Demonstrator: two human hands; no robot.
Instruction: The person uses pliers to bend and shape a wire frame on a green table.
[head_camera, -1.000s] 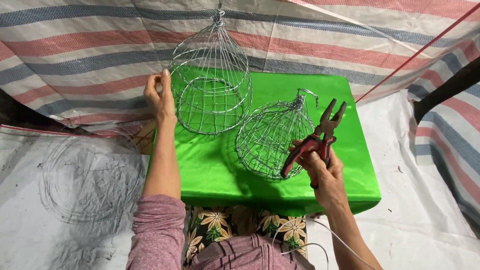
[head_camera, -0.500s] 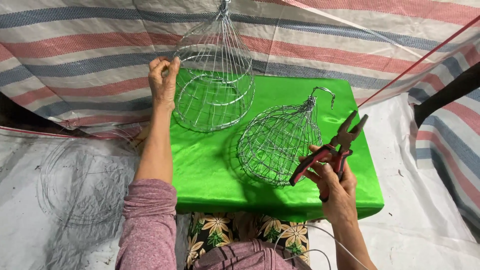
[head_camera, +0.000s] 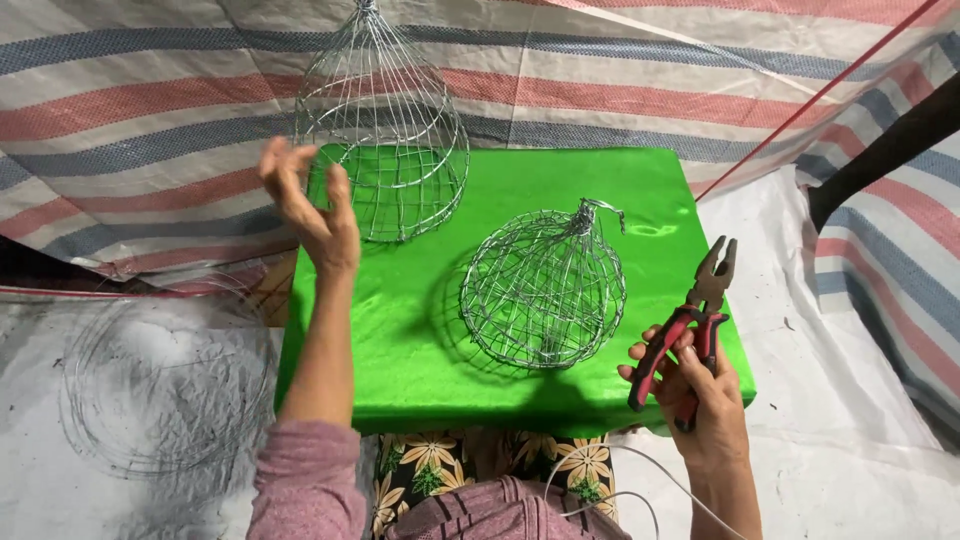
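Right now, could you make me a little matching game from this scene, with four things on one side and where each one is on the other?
Things:
1. tall wire cage
2. round wire cage
3. pliers
4. coil of loose wire

Places:
A. on the grey sheet, left of the green table
B. in the right hand
C. lying on its side in the middle of the green table
D. upright at the table's far edge, beside the open left hand

Pairs: 1-D, 2-C, 3-B, 4-A
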